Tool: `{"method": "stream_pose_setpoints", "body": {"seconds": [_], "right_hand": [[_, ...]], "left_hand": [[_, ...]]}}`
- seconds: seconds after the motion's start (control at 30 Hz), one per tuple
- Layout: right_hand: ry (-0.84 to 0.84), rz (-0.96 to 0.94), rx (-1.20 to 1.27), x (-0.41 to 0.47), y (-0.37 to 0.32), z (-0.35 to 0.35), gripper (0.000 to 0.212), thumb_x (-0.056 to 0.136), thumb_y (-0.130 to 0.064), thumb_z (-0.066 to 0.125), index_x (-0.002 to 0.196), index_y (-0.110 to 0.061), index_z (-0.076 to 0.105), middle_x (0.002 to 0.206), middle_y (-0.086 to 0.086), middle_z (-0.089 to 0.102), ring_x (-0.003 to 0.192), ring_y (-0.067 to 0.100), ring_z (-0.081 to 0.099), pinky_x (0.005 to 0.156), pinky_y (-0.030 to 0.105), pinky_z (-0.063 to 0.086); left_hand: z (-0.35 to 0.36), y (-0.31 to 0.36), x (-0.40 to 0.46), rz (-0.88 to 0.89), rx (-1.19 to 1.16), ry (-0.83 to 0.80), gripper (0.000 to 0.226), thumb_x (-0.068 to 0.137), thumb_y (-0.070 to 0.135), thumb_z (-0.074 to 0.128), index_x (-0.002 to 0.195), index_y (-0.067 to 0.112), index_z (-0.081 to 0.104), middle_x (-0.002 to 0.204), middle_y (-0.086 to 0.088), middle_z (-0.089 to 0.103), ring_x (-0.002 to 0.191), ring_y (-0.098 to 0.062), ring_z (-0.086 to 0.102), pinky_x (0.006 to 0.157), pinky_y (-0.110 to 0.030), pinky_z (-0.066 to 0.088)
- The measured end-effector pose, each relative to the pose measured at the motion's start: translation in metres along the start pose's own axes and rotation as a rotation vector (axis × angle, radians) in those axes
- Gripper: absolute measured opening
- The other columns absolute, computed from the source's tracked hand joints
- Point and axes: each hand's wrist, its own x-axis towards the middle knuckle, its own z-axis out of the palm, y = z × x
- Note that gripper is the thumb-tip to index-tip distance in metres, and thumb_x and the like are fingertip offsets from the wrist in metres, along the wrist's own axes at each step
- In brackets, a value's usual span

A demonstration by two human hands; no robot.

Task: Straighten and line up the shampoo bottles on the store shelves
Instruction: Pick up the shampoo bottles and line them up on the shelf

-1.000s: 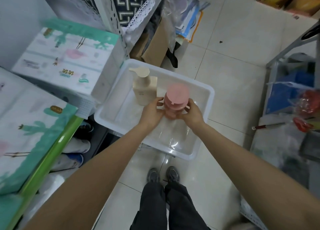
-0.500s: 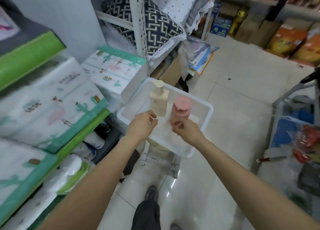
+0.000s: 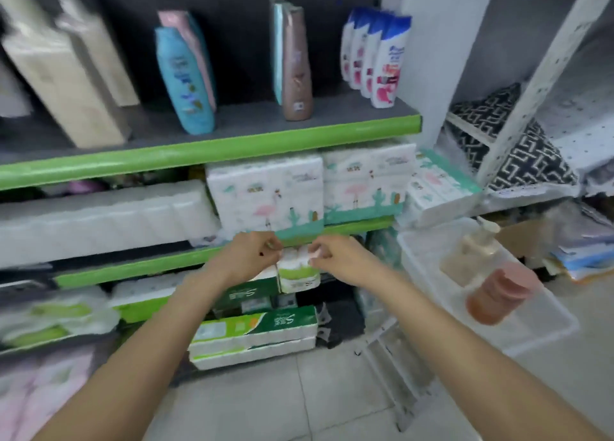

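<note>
Both my hands are empty, left hand (image 3: 247, 256) and right hand (image 3: 342, 257) loosely curled well below the green shelf edge (image 3: 212, 151); the shampoo bottles (image 3: 186, 81) stand above it, leaning; a hasty reach could topple the brown bottle (image 3: 296, 65).
</note>
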Motion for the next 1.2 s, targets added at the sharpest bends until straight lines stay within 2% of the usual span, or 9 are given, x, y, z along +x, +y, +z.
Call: {"method": "stream_pose_setpoints", "body": {"seconds": [0.07,0.2,0.33,0.47,0.6,0.8,0.97,1.1,1.2], "right_hand": [[-0.036,-0.094,-0.052,0.011,-0.052,0.022,0.035,0.094,-0.026,0.055,0.126,-0.011,0.054,0.12,0.008,0.061,0.109,0.023,0.057,0.081,0.028,0.042],[-0.052,-0.27,-0.062,0.029,-0.155,0.077,0.031,0.093,-0.023,0.057,0.121,-0.012,0.056,0.1,0.003,0.061,0.087,0.016,0.056,0.06,0.02,0.038],[-0.073,-0.381,-0.057,0.042,-0.256,0.135,0.028,0.094,-0.024,0.057,0.12,-0.015,0.058,0.111,0.003,0.061,0.088,0.011,0.053,0.064,0.021,0.039],[-0.123,-0.438,-0.035,0.05,-0.347,0.189,0.027,0.093,-0.022,0.058,0.119,-0.015,0.059,0.101,0.002,0.059,0.086,0.014,0.055,0.069,0.023,0.043],[-0.13,-0.517,-0.017,0.059,-0.425,0.233,0.024,0.09,-0.021,0.06,0.113,-0.015,0.063,0.094,0.0,0.059,0.083,0.014,0.056,0.06,0.016,0.041],[-0.144,-0.606,0.048,0.09,-0.536,0.288,0.014,0.09,-0.024,0.062,0.103,-0.022,0.064,0.086,-0.004,0.063,0.074,0.009,0.06,0.068,0.024,0.047],[-0.136,-0.685,0.11,0.131,-0.631,0.331,0.015,0.089,-0.02,0.061,0.103,-0.021,0.065,0.092,-0.002,0.066,0.081,0.014,0.063,0.078,0.035,0.051],[-0.119,-0.747,0.177,0.178,-0.711,0.364,0.019,0.09,-0.016,0.06,0.109,-0.018,0.065,0.097,-0.006,0.065,0.083,0.007,0.061,0.07,0.017,0.047],[-0.109,-0.789,0.223,0.209,-0.77,0.384,0.022,0.091,-0.016,0.059,0.112,-0.017,0.064,0.108,-0.005,0.065,0.097,0.006,0.059,0.078,0.013,0.045]], "left_hand": [[-0.031,-0.036,-0.038,-0.06,0.027,0.061,0.023,0.091,0.027,0.056,0.111,0.017,0.062,0.101,-0.003,0.065,0.091,-0.02,0.06,0.077,-0.028,0.045],[-0.088,-0.118,-0.116,-0.177,0.03,0.14,0.023,0.091,0.031,0.055,0.111,0.018,0.06,0.104,-0.005,0.065,0.092,-0.021,0.059,0.074,-0.028,0.043],[-0.141,-0.199,-0.197,-0.26,0.029,0.168,0.025,0.092,0.029,0.055,0.114,0.017,0.058,0.103,-0.004,0.066,0.094,-0.018,0.06,0.075,-0.027,0.045],[-0.193,-0.272,-0.271,-0.307,0.009,0.276,0.022,0.091,0.028,0.057,0.11,0.018,0.061,0.103,-0.004,0.068,0.091,-0.017,0.063,0.078,-0.027,0.049],[-0.232,-0.332,-0.328,-0.365,-0.036,0.374,0.016,0.091,0.029,0.056,0.105,0.021,0.062,0.097,-0.003,0.069,0.085,-0.017,0.065,0.07,-0.027,0.049],[-0.293,-0.407,-0.388,-0.401,-0.071,0.58,0.016,0.092,0.027,0.054,0.105,0.021,0.062,0.086,0.002,0.066,0.079,-0.011,0.063,0.069,-0.023,0.046],[-0.352,-0.474,-0.412,-0.399,-0.058,0.698,0.013,0.094,0.027,0.051,0.104,0.023,0.059,0.077,0.009,0.063,0.077,-0.011,0.062,0.063,-0.018,0.046],[-0.414,-0.537,-0.416,-0.379,-0.018,0.728,0.017,0.094,0.025,0.052,0.109,0.021,0.06,0.086,0.004,0.066,0.072,0.005,0.06,0.061,-0.007,0.042],[-0.461,-0.583,-0.42,-0.377,-0.019,0.789,0.018,0.093,0.026,0.055,0.108,0.02,0.061,0.088,0.006,0.067,0.069,0.009,0.059,0.06,-0.003,0.042]]}}
